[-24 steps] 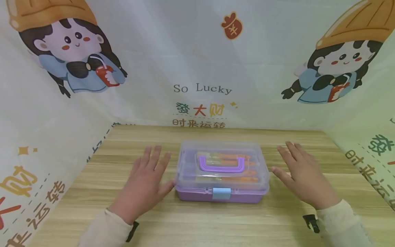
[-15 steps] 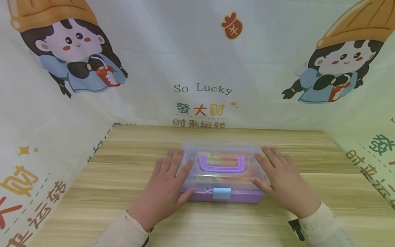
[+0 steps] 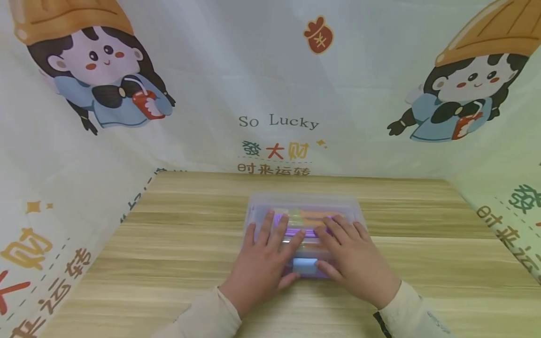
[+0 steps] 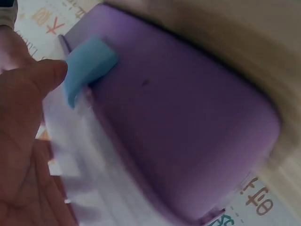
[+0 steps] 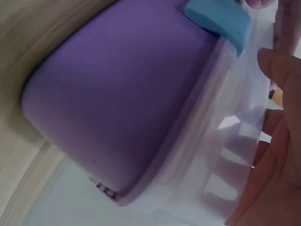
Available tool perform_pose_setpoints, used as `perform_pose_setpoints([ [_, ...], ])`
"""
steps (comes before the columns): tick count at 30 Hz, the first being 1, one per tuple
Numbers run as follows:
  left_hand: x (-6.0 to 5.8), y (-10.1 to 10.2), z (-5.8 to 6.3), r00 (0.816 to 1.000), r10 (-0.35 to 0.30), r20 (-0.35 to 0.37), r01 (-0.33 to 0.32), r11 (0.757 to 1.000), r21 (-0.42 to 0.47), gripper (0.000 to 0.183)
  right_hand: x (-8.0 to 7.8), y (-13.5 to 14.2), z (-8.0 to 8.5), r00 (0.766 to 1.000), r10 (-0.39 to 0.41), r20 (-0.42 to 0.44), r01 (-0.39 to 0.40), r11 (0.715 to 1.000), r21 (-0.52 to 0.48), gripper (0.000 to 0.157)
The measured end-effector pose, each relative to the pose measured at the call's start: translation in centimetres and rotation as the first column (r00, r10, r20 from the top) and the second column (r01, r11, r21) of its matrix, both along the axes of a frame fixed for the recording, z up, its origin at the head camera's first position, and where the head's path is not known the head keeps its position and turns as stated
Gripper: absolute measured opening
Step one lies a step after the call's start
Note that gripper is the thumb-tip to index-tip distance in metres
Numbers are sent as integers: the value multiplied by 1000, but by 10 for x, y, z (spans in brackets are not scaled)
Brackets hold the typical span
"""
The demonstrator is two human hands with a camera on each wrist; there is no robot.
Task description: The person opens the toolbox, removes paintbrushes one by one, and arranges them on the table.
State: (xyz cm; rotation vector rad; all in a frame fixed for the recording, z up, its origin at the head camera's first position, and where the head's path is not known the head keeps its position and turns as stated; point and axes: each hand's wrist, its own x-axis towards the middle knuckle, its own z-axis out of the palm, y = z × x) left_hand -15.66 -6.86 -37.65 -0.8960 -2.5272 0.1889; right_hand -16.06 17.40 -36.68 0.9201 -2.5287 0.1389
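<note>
A purple plastic storage box (image 3: 249, 211) with a see-through lid (image 5: 207, 155) sits on the table. Through the lid show several orange-handled brushes (image 3: 325, 214). The purple carry handle (image 3: 296, 232) lies flat on top, partly covered by fingers. At the front, the blue latch (image 3: 305, 266) is over the lid's edge. My left hand (image 3: 262, 263) spreads its straight fingers over the left half of the lid, thumb beside the latch. Over the right half is my right hand (image 3: 355, 263), fingers extended, thumb tip at the latch's right edge. Neither hand curls round anything.
The wood-grain table (image 3: 169, 244) runs back to a white printed cloth (image 3: 203, 94), which also hangs along both sides. Cartoon figures and lettering decorate the cloth.
Both hands have moved inward from either side of the box to over its lid, the thumbs now close to the latch. The box has stayed in place.
</note>
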Motion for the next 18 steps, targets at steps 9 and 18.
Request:
perform_pose_setpoints([
  [9,-2,3,-17,994,4,-106,-3,1000,14,82,1,-6,-16,984,-20,-177,33,997,67,91],
  [18,-2,13,-25,979,57,-195,-67,997,-44,85,2,-13,-31,966,-67,-251,97,989,109,105],
])
